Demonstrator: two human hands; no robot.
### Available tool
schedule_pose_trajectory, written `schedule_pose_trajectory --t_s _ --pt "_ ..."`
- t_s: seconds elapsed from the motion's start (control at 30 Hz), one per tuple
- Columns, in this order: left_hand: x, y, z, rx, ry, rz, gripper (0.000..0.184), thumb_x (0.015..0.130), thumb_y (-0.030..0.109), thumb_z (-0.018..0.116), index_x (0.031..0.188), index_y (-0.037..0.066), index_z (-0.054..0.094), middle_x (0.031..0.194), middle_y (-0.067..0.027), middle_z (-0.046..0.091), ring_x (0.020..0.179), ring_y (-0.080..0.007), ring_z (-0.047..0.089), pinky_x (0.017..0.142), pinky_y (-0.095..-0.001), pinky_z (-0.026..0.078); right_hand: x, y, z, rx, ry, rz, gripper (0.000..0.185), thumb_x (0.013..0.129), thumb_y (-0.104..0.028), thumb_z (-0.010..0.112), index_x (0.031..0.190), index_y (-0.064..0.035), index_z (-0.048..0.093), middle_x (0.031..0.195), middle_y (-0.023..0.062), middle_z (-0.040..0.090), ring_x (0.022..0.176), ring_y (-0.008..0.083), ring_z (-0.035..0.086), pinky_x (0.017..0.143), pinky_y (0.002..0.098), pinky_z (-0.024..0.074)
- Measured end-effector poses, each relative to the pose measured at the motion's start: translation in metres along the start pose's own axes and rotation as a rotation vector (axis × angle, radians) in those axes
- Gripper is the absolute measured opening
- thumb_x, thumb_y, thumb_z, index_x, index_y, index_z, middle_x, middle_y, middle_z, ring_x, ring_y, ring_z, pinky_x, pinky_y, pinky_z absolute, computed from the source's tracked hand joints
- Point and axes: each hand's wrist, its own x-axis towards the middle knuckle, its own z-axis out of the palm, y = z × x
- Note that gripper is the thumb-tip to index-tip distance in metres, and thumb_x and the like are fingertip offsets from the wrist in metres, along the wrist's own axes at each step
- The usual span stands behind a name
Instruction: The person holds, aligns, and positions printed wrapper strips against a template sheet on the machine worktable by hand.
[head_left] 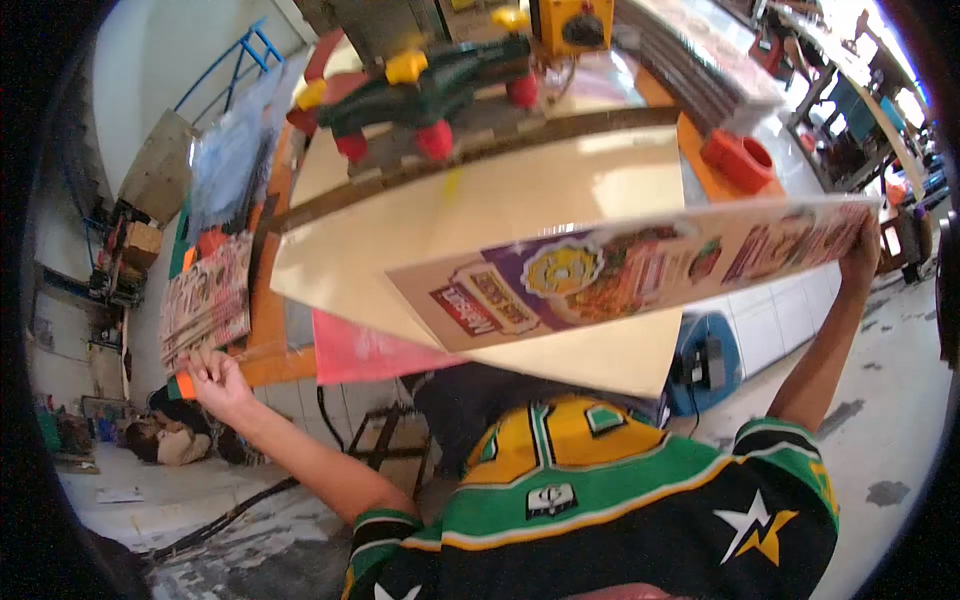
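My right hand (862, 245) holds the right end of a long printed sheet (620, 265), which is tilted above a cream-coloured board (560, 190). My left hand (215, 380) is at the lower edge of a stack of printed sheets (208, 300) on the left, its fingers bent; a thin clear strip shows beside it. What its fingers pinch, if anything, is too small to tell. A pink-red sheet (370, 350) lies partly under the cream board. Across the board's far part runs a metal bar (480, 150), with a dark green machine part (430, 85) with red knobs behind it.
An orange-red ring-shaped object (740, 160) sits on the orange table edge (700, 160) at the right. A yellow box (575, 25) with a dial stands at the back. Stacked sheets (690, 60) lie back right. A blue container (710, 360) is below right. A person (170, 440) is at the lower left.
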Motion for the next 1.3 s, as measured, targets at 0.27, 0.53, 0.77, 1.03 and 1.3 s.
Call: schedule_pose_trajectory --t_s 0.27,0.53,0.77,1.03,1.3 --pt "-0.064 -0.021 0.056 1.246 0.206 0.021 0.034 0.110 0.031 0.054 0.122 0.003 0.070 0.065 0.0069 0.032 0.055 -0.0025 0.028 0.047 -0.0221 0.023 0.001 0.030 0.018 0.178 -0.031 -0.005 0.048 0.107 -0.033 0.059 0.142 -0.0013 0.050 0.134 0.0119 0.062 0.122 0.0240 0.062 0.106 0.0421 0.0505" --pt "-0.106 0.039 0.011 2.192 0.058 -0.273 0.034 0.104 0.026 0.060 0.097 -0.004 0.076 0.058 -0.0050 0.055 0.055 -0.0137 0.051 0.056 -0.0332 0.040 -0.002 0.062 0.029 0.169 0.014 0.034 0.040 0.109 -0.027 0.054 0.140 -0.0021 0.053 0.133 0.0100 0.063 0.119 0.0200 0.064 0.099 0.0359 0.0547" --pt "-0.141 0.076 -0.004 2.230 0.110 -0.708 0.026 0.100 0.021 0.065 0.103 -0.002 0.077 0.060 -0.0096 0.069 0.049 -0.0163 0.058 0.053 -0.0366 0.051 -0.017 0.069 0.047 0.185 -0.056 0.066 0.042 0.110 -0.031 0.051 0.140 -0.0009 0.053 0.132 0.0110 0.063 0.119 0.0189 0.063 0.099 0.0352 0.0537" --pt "-0.154 0.090 -0.057 2.491 0.259 -0.374 0.042 0.102 0.027 0.065 0.132 -0.003 0.067 0.128 -0.0260 0.068 0.115 -0.0257 0.068 0.098 -0.0406 0.053 -0.028 0.081 0.086 0.207 -0.037 0.078 0.039 0.109 -0.028 0.053 0.138 -0.0019 0.053 0.127 0.0116 0.065 0.113 0.0197 0.068 0.094 0.0351 0.0575" --pt "-0.124 -0.036 0.086 1.398 -0.137 0.036 0.050 0.105 0.040 0.062 0.133 -0.001 0.064 0.134 -0.0188 0.066 0.118 -0.0236 0.065 0.098 -0.0368 0.049 -0.038 0.085 0.214 0.234 -0.148 0.203 0.040 0.108 -0.030 0.054 0.133 0.0010 0.056 0.128 0.0119 0.067 0.114 0.0198 0.068 0.099 0.0350 0.0562"
